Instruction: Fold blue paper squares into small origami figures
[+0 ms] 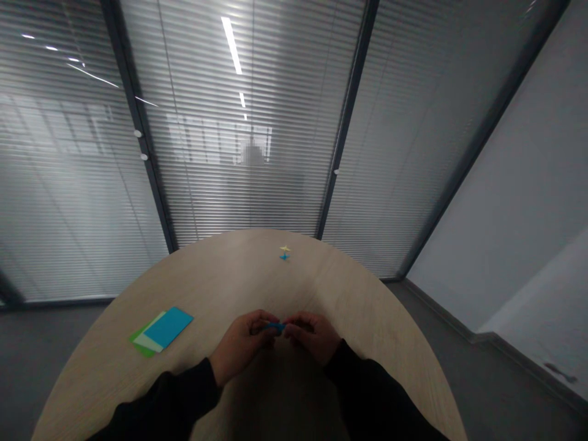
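A small piece of folded blue paper [276, 327] is pinched between my two hands, low over the near middle of the table. My left hand [241, 343] grips its left end between thumb and fingers. At its right end, the thumb and fingertips of my right hand [316, 334] close on it. The fingers cover much of the paper, so its full shape is hidden. To the left lie flat paper sheets: a blue sheet [169, 327] on top, then a pale green sheet [150, 343] and a bright green sheet [138, 335].
Near the far edge of the round wooden table [215, 275] stand a small yellow folded paper figure [285, 248] and a blue one [284, 257], close together. Beyond the table is a glass partition with blinds [257, 202]. A white wall [519, 245] rises on the right.
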### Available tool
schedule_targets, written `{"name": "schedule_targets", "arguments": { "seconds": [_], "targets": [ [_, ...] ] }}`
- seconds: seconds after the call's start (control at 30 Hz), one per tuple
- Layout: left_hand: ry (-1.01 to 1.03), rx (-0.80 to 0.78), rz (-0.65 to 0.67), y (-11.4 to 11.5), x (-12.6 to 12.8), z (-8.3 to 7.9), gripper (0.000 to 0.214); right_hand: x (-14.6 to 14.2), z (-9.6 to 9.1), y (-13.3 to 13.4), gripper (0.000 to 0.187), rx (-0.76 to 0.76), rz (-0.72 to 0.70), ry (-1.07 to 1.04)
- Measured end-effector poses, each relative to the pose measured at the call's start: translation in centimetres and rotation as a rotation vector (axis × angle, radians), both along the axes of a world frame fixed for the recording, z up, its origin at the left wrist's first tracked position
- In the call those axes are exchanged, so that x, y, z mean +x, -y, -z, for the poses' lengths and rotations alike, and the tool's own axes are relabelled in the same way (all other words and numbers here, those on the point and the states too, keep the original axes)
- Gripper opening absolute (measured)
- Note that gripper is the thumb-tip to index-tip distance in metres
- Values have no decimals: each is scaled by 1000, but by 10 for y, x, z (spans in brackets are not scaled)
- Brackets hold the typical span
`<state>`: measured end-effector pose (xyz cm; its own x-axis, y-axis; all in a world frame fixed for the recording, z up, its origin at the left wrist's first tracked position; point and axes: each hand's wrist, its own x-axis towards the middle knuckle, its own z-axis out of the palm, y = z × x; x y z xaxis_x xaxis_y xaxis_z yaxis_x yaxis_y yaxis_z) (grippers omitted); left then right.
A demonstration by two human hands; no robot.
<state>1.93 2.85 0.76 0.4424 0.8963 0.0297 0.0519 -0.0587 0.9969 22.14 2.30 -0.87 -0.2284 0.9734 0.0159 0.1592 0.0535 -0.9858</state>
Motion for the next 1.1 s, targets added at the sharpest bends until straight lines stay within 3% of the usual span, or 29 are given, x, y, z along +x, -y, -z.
{"name": "schedule_targets", "arguments": {
  "seconds": [0.2,0.43,0.6,1.1],
  "targets": [
    [40,-16,48,2,0,-5,31,-1,1,1,28,92,15,68],
    [-45,21,54,3,0,-8,25,-1,-4,3,26,124,41,107],
    [-140,82,32,4,0,-12,23,1,2,1,29,102,25,82],
    [-92,48,46,2,1,-8,24,2,7,-4,33,17,-32,-12]
  ]
}}
